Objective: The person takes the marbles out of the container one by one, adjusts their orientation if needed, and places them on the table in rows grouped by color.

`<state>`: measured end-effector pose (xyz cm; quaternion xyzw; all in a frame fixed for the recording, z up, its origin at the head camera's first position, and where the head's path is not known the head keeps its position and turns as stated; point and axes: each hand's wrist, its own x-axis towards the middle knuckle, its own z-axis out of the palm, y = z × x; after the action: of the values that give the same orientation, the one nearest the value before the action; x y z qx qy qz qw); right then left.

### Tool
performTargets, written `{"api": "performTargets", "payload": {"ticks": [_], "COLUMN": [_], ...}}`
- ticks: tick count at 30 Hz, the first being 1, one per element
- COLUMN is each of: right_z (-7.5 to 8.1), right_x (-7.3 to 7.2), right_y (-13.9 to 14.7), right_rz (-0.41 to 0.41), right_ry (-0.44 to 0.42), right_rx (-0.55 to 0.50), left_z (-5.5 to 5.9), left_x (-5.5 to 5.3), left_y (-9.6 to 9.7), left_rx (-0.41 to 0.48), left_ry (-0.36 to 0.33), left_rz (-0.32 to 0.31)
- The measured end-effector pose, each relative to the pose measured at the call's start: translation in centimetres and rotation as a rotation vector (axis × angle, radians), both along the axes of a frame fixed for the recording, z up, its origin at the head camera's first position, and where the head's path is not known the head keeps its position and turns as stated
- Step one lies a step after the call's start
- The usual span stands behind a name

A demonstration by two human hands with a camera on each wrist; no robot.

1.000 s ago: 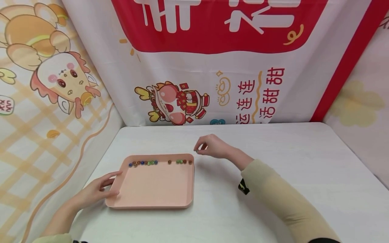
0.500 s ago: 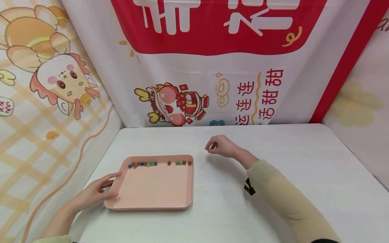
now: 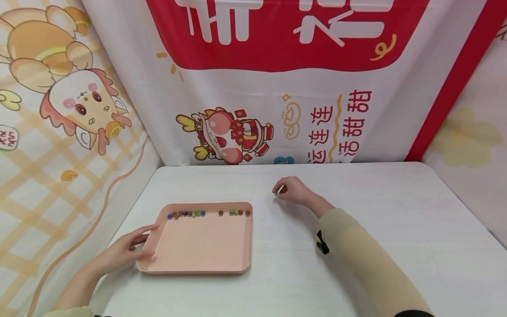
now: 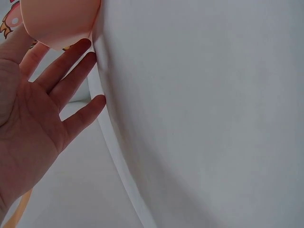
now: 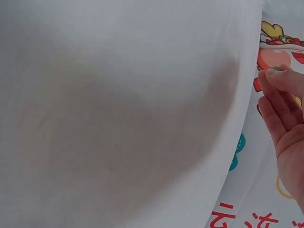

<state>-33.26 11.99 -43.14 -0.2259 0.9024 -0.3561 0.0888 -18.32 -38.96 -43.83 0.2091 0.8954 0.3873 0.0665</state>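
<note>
A shallow pink tray [image 3: 200,242] lies on the white table, with several glass marbles [image 3: 221,213] lined up along its far wall in brown, blue and green. There is a gap partway along that row. My left hand [image 3: 123,252] holds the tray's left side, its thumb and index finger over the rim. The left wrist view shows the other fingers spread outside the tray wall [image 4: 61,23]. To the right of the tray, my right hand [image 3: 295,191] pinches a green marble [image 5: 275,69] between thumb and fingertips, close over the table.
The white table [image 3: 356,211] reaches to a red and white printed cloth [image 3: 245,88] hanging at the back. A cartoon-patterned cloth [image 3: 51,145] stands along the left, with another pale one [image 3: 467,132] on the right.
My right hand has moved right, away from the tray's far right corner, and the green marble now shows more plainly at its fingertips. The left hand, tray and lined-up marbles stay put.
</note>
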Motion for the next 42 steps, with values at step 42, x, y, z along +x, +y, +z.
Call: {"api": "performTargets", "payload": {"ticks": [42], "right_z": [-0.9], "right_x": [-0.4], "right_y": [-0.6], "right_rz": [-0.13], "right_ry": [-0.109], "right_rx": [0.092], "left_z": [0.2], "left_x": [0.0], "left_y": [0.2], "left_rx": [-0.02], "left_ry": [0.023], "left_rz": [-0.006]}}
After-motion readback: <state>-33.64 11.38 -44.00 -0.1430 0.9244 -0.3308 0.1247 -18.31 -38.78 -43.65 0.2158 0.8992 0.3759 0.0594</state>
